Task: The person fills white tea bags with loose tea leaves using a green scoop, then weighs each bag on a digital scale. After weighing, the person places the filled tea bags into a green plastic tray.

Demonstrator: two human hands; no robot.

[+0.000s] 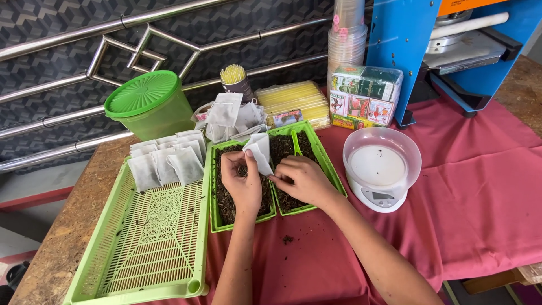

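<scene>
My left hand (pixel 241 182) pinches the top of a small white filter bag (pixel 259 152) above a green tray of dark loose tea (pixel 215 195). My right hand (pixel 305 179) holds the bag's lower edge with fingertips, over a second green tray of tea (pixel 316 151). Both hands share the one bag. Several filled white bags (pixel 165 162) lie at the far end of a large green slatted tray (pixel 152 237) to the left.
A white kitchen scale with a clear bowl (pixel 379 168) stands to the right on the red cloth (pixel 480 192). Behind are a green lidded bucket (pixel 149 104), empty bags (pixel 228 116), yellow straws (pixel 293 101), stacked cups (pixel 345 39), small boxes (pixel 364 96), a blue machine (pixel 451 51).
</scene>
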